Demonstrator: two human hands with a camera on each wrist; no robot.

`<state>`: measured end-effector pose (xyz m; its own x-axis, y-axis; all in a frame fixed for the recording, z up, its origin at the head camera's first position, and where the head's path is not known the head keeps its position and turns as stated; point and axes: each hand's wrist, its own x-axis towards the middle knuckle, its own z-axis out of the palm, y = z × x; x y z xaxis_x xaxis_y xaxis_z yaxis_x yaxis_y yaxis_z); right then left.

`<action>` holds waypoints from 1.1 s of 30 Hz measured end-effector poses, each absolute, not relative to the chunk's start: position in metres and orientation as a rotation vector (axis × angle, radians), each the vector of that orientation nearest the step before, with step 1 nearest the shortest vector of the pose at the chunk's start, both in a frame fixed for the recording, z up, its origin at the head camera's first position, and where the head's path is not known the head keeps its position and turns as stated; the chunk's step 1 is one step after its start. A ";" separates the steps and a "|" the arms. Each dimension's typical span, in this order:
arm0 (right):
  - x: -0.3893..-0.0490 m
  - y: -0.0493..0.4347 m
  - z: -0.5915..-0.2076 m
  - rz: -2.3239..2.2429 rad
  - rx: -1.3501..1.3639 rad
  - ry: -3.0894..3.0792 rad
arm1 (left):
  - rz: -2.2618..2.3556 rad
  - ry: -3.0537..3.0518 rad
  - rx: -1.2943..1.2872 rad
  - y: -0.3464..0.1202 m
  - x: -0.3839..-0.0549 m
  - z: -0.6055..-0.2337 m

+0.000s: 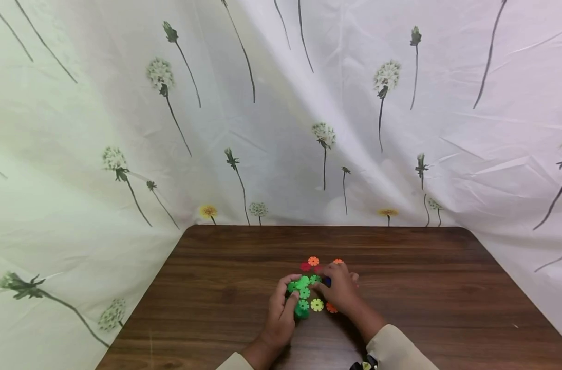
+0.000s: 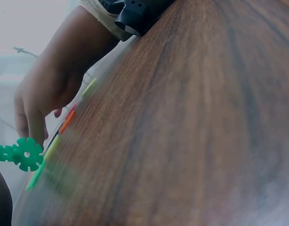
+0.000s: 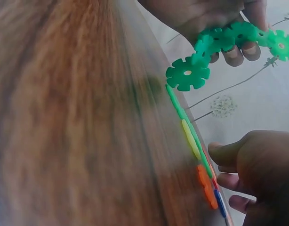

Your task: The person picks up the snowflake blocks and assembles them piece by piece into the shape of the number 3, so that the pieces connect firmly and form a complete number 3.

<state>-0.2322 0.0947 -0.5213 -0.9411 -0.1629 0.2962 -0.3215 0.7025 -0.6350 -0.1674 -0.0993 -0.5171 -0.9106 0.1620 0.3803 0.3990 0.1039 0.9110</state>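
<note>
My left hand (image 1: 280,312) grips a joined chain of green notched plastic discs (image 3: 180,79), held just above the table. In the left wrist view one end of the green disc chain (image 2: 34,161) juts out at the left edge. My right hand (image 1: 344,292) is over the loose discs with its fingers pointing down, near a loose green disc (image 1: 315,278) and a dark blue disc (image 1: 328,281). In the right wrist view the right thumb (image 3: 224,153) stands apart from the fingers, and nothing shows between them.
Flat on the brown wooden table (image 1: 225,288) lie more notched discs: a yellow disc (image 1: 314,308), an orange disc (image 1: 332,308), a red disc (image 1: 305,266) and another orange disc (image 1: 311,261). A white floral sheet (image 1: 281,144) hangs behind the table and along its sides.
</note>
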 end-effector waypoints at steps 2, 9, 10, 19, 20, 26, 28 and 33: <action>-0.231 0.094 -0.522 1.040 0.391 -2.688 | -1.894 -2.192 -0.581 -0.100 -0.168 -0.518; -0.232 0.094 -0.525 0.995 0.444 -2.676 | -1.860 -2.203 -0.589 -0.100 -0.168 -0.519; -0.232 0.094 -0.525 0.989 0.450 -2.677 | -1.852 -2.200 -0.593 -0.100 -0.167 -0.519; -0.232 0.095 -0.527 0.954 0.455 -2.660 | -1.798 -2.194 -0.569 -0.097 -0.165 -0.517; -0.231 0.095 -0.527 0.961 0.450 -2.659 | -1.792 -2.195 -0.565 -0.097 -0.165 -0.517; -0.231 0.095 -0.526 0.980 0.425 -2.655 | -1.790 -2.191 -0.556 -0.096 -0.164 -0.517; -0.231 0.094 -0.526 0.988 0.414 -2.654 | -1.790 -2.192 -0.551 -0.096 -0.164 -0.517; -0.230 0.092 -0.523 1.065 0.342 -2.669 | -1.784 -2.191 -0.540 -0.096 -0.165 -0.517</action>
